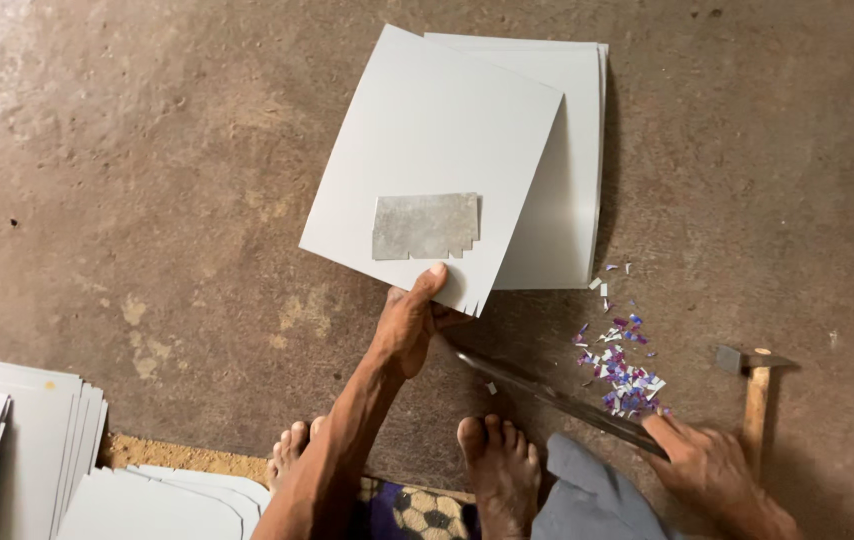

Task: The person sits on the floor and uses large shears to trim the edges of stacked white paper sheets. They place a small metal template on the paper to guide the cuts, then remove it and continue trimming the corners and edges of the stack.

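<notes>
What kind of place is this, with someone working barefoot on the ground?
Probably a small hand workshop for cutting card, set on a bare concrete floor. Stacks of white card sheets, a metal template, coloured paper scraps and a hammer suggest it.

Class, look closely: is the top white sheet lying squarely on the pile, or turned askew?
Askew. The top white sheet is rotated, its corners overhanging the pile; the left hand grips its lower edge.

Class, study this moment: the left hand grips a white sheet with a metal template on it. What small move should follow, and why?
Probably bring the long blade in the right hand up to the metal template's stepped edge: the left hand already pinches the white sheet, and the blade lies idle.
</notes>
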`<state>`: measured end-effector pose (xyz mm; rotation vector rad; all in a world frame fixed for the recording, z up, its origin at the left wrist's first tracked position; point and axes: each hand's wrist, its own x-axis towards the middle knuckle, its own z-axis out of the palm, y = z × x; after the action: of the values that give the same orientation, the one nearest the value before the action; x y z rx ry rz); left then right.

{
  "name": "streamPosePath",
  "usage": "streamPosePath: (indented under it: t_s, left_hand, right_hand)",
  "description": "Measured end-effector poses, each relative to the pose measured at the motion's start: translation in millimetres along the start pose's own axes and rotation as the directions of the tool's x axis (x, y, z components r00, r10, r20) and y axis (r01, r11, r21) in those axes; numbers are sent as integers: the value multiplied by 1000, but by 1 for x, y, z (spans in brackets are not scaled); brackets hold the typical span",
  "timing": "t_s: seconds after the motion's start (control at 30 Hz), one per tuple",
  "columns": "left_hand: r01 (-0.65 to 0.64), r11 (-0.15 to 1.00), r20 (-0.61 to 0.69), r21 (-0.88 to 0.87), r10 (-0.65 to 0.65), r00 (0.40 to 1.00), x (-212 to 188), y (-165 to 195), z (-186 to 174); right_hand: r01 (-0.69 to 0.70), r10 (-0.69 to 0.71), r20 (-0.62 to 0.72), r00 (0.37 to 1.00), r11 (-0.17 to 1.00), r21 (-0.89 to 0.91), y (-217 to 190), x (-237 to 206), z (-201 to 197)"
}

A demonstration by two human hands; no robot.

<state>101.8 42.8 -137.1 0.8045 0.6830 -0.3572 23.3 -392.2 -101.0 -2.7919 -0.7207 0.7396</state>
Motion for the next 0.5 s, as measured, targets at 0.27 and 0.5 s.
streamPosePath:
  t_s: [0.27, 0.5]
  left_hand:
    - [-70, 996, -63, 63, 74, 995, 4, 2, -9]
    - [-39, 996, -77, 76, 45, 996, 1, 8, -18]
  right_hand:
    - [1, 0, -25, 1000, 998, 56, -43, 67, -48]
    - [-117, 115, 54, 992, 993, 32, -47, 57, -30]
